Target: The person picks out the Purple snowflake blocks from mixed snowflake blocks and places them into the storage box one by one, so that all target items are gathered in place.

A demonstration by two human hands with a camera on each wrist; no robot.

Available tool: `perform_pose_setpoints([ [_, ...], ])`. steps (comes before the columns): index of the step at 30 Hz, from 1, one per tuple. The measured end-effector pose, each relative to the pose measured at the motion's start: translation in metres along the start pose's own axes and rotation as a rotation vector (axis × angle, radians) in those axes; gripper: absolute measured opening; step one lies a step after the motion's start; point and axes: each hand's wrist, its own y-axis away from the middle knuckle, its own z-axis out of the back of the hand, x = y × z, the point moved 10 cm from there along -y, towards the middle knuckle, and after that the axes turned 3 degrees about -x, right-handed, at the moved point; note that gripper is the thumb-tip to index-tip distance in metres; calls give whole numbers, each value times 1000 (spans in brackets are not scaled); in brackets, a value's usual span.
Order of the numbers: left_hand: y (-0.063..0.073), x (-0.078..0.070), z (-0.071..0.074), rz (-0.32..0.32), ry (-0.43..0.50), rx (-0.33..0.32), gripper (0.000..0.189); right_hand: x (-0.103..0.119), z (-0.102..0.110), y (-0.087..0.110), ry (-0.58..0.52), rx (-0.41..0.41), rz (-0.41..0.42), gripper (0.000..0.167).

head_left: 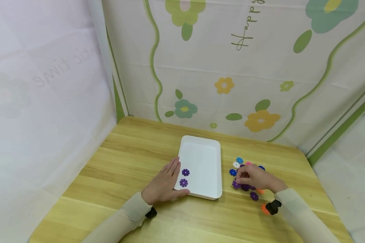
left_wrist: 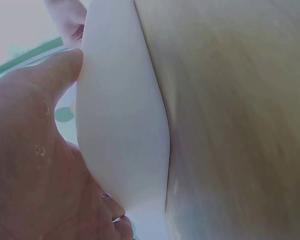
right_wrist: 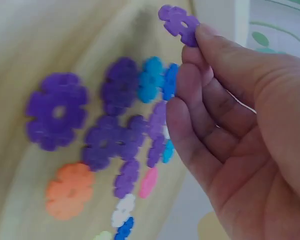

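My right hand (head_left: 256, 177) pinches a purple snowflake-shaped plastic disc (right_wrist: 179, 25) between thumb and forefinger, above a loose pile of such discs. In the right wrist view the other fingers curl in towards the palm. A shallow white tray (head_left: 202, 162) lies on the table, left of the pile. Two purple discs (head_left: 185, 172) are in its near left part, one in front of the other. My left hand (head_left: 163, 184) rests at the tray's near left corner, fingers straight along the left rim and thumb (left_wrist: 65, 67) on the near rim.
The pile holds several purple discs (right_wrist: 57, 111), with blue (head_left: 233, 172), light blue (head_left: 239, 160), white (head_left: 236, 164), pink (right_wrist: 148, 182) and orange (right_wrist: 70, 190) ones. A separate orange disc (head_left: 265, 209) lies nearer, by the right wrist. Printed cloth walls (head_left: 197, 67) border the wooden table (head_left: 134, 148).
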Motion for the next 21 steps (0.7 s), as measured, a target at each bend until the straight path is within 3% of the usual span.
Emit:
perform_pose_setpoints([
  [7,0,0,1,-2,8,-5,112,8,24,-16,-111,-9,-38,15],
  [11,0,1,1,0,15,1,112,21,31,-33,-100,-16,-27,15],
  [21,0,2,0,14,8,3,115,59,14,-92,-71,27,-19,13],
])
